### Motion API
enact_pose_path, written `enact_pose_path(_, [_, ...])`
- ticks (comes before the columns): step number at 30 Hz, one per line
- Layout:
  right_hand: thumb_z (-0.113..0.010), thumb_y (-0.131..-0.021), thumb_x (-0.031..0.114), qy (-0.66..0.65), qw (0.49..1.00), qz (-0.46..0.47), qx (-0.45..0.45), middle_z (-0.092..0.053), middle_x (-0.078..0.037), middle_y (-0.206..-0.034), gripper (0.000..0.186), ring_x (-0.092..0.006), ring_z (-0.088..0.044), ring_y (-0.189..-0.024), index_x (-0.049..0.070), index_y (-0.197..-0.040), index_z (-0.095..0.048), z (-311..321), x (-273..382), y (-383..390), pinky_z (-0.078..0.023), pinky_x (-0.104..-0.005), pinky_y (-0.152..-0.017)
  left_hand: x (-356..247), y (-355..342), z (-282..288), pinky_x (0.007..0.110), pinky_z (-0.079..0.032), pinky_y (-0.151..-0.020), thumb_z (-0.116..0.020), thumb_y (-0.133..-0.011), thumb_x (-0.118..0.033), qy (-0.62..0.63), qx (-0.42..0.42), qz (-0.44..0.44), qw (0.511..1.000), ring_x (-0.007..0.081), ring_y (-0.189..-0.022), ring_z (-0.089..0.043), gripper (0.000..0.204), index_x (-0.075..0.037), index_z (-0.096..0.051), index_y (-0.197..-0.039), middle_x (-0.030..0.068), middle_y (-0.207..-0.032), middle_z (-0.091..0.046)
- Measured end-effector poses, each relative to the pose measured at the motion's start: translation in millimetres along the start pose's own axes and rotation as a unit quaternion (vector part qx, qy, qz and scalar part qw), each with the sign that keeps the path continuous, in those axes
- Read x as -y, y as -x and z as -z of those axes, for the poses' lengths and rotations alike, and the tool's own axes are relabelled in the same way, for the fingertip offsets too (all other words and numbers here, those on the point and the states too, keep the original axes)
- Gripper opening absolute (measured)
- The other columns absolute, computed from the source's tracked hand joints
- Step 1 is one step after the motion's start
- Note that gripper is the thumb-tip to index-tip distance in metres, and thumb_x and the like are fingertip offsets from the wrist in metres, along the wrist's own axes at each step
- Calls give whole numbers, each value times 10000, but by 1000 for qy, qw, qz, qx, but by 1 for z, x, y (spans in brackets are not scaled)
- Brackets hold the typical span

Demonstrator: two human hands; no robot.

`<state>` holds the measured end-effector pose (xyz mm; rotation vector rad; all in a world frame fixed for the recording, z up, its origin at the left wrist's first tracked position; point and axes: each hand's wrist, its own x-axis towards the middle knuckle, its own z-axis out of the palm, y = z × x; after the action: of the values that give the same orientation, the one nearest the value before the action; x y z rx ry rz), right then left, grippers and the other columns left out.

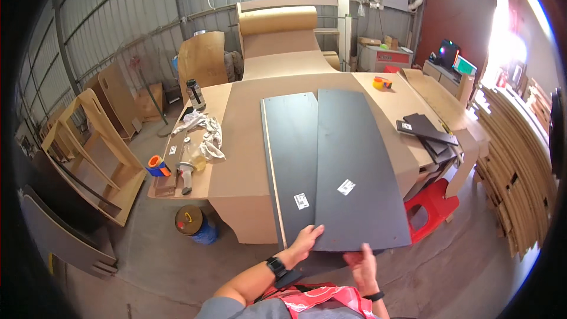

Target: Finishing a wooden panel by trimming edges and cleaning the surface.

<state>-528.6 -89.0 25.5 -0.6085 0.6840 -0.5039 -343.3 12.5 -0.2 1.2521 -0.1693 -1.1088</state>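
Two long dark grey panels lie side by side on the brown paper over the table, their near ends jutting past its front. The left panel (290,153) has a pale strip along its left edge and a white label. The right panel (354,159) overlaps it slightly and carries another white label. My left hand (304,243), a black watch on its wrist, grips the near edge where the panels meet, thumb on top; the fingers beneath are hidden. My right hand (362,267) is at the right panel's near edge, fingers apart and slightly blurred; whether it touches is unclear.
A brown paper roll (277,19) feeds over the table. A rag (207,133), bottle (193,152) and tape dispenser (157,166) lie left; dark boards (426,130) right. A blue drum (204,230), red stool (434,210) and board stack (514,171) stand around.
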Motion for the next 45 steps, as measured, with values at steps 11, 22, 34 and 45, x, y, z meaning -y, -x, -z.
enact_pose_path(11, [-487, -940, 241, 5, 981, 102, -163, -620, -105, -999, 296, -219, -623, -868, -20, -1069, -542, 87, -5, 40, -521, -365, -762, 68, 94, 61, 291, -447, -875, -601, -894, -295, 9, 49, 65, 997, 156, -1015, -539, 462, 14, -458, -1205, 98, -1127, -560])
enact_pose_path(22, [-521, -921, 213, 31, 986, 111, -122, -633, -78, -936, 235, -190, -627, -801, 8, -1030, -561, 86, 19, 43, -523, -338, -698, 109, 96, 76, 209, -413, -514, -628, -881, -277, 6, 77, 122, 989, 74, -668, -517, 525, -34, -376, -1272, 41, -955, -568])
enact_pose_path(34, [-527, -913, 224, 65, 994, 74, -47, -641, -43, -918, 247, -144, -618, -771, 33, -1061, -582, 64, 26, -6, -511, -288, -654, 21, 119, 54, 218, -444, -629, -627, -873, -334, -82, 15, 78, 993, 73, -755, -521, 403, -35, -501, -1111, 5, -916, -564])
enact_pose_path(45, [-521, -911, 234, 82, 992, 62, -70, -640, -47, -927, 281, -155, -627, -755, 27, -1096, -561, 81, 14, 3, -532, -295, -623, 20, 128, 56, 220, -453, -601, -613, -880, -347, -121, 25, 80, 989, 76, -690, -548, 347, -34, -555, -1017, 3, -848, -591])
